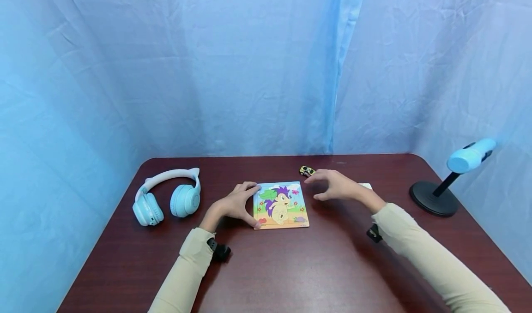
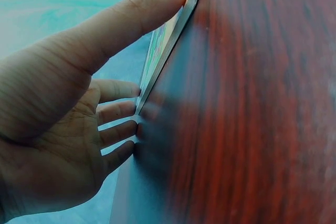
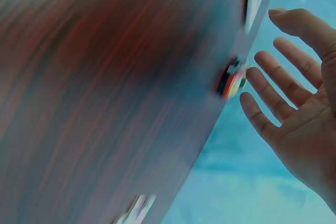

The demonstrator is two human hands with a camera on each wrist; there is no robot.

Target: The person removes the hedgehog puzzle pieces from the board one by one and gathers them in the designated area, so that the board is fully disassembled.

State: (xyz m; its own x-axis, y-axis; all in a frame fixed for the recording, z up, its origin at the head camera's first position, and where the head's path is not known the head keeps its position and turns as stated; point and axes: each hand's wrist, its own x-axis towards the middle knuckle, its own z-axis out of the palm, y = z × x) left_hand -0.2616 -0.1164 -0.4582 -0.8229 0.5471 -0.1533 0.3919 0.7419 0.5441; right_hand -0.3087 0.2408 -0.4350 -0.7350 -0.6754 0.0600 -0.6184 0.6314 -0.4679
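Hedgehog board (image 1: 281,207) lies flat mid-desk (image 1: 291,271). Left hand (image 1: 235,203) at its left side — thumb on the near corner, fingers at the far one, grip loose, fingers fairly straight. Right hand (image 1: 337,186) off the board's right side, grip spread, holding nothing — toy car (image 1: 307,171) near its fingertips. Headphones (image 1: 185,201) left, mic (image 1: 467,159) right.

I can read no text, brand, number or sign in any view. Tiny marks low on flat square board with purple-spined cartoon hedgehog (image 1: 281,207): too small for me. Small yellow-and-black toy car (image 1: 307,171): markings likewise illegible.
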